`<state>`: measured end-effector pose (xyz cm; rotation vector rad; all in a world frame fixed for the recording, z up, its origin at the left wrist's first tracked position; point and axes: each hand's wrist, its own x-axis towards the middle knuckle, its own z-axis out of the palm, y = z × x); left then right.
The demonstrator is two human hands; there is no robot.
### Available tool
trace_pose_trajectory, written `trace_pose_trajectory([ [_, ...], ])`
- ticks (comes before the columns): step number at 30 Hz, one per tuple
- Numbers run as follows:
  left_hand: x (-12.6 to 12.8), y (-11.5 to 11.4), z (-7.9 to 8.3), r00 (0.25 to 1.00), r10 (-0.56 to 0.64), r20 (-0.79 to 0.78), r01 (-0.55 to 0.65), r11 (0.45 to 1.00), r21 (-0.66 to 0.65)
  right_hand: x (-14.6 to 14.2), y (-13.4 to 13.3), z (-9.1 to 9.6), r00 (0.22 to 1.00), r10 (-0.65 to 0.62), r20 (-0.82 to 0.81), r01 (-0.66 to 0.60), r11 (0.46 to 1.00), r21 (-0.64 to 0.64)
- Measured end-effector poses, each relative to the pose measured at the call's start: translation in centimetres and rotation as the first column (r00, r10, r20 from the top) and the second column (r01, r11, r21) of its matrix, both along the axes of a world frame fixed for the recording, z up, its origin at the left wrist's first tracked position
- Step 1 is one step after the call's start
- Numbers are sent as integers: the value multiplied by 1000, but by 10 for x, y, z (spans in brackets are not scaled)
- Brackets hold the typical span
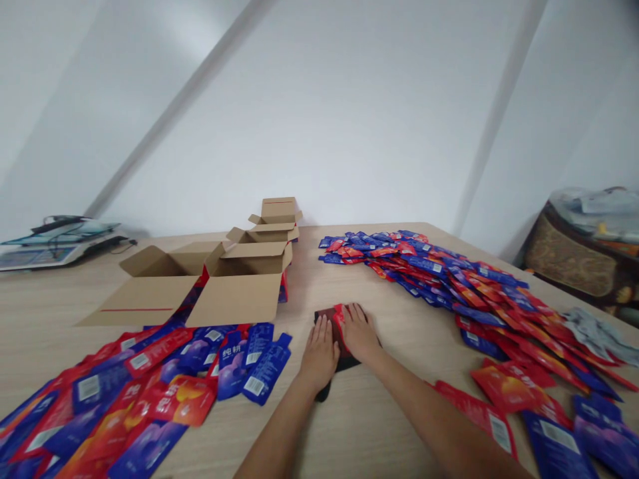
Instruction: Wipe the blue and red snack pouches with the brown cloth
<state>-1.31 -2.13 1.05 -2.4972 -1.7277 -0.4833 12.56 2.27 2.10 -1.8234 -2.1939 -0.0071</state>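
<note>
My left hand (320, 354) lies flat, fingers stretched out, on a flat brown and black item (348, 361) in the middle of the table. Beside it my right hand (357, 334) rests flat over a red packet (340, 315), which is mostly hidden under the palm and fingers. That packet lies on the brown and black item, whose kind I cannot make out. Neither hand grips anything. To the left of my left hand is a blue pouch (268, 370) with a barcode, at the edge of a heap of red and blue pouches (144, 392).
Open cardboard boxes (239, 293) stand in rows at the back left, some with pouches visible beside them. A long pile of red and blue pouches (429, 273) covers the right side. Grey crumpled material (596, 336) lies at far right, and a flat device with cables (64, 243) far left.
</note>
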Motion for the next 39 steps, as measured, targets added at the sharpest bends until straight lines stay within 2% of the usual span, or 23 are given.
trace_pose_trajectory([
  [3,0,0,-1,1000,-3,17,3,1000,12,18,5,1,998,-52,19,52,998,-21],
  [8,1,-1,3,1000,-7,28,8,1000,-9,52,3,18,995,-91,50,93,995,-42],
  [10,2,-2,5,1000,0,27,1,1000,-22,55,-1,27,990,-119,78,122,991,-46],
  [12,2,-3,7,1000,4,27,-3,1000,-28,51,-5,39,986,-132,105,131,991,10],
  [14,2,-4,8,1000,9,25,-9,1000,-27,41,-11,52,990,-93,106,82,991,101],
  [18,1,-3,6,1000,5,24,-5,1000,-8,19,-25,67,991,126,43,-132,972,195],
  [20,1,-3,5,1000,-2,30,2,1000,6,12,-31,59,976,211,46,-216,964,157],
  [24,0,-3,4,999,-2,35,2,1000,5,9,-32,16,938,329,109,-337,939,67],
  [27,2,-3,5,1000,3,20,-2,1000,-11,7,-17,-6,943,321,88,-327,943,66],
  [29,3,-3,6,1000,10,15,-9,1000,-16,3,-1,-6,953,298,59,-301,953,33],
  [33,3,-4,7,1000,17,19,-17,1000,-13,-5,17,13,961,276,22,-274,960,-58],
  [35,2,-4,7,1000,13,22,-12,1000,-15,-7,10,20,957,290,21,-286,953,-95],
  [39,1,-2,6,999,7,36,-6,1000,-19,-4,-22,24,942,334,23,-328,936,-130],
])
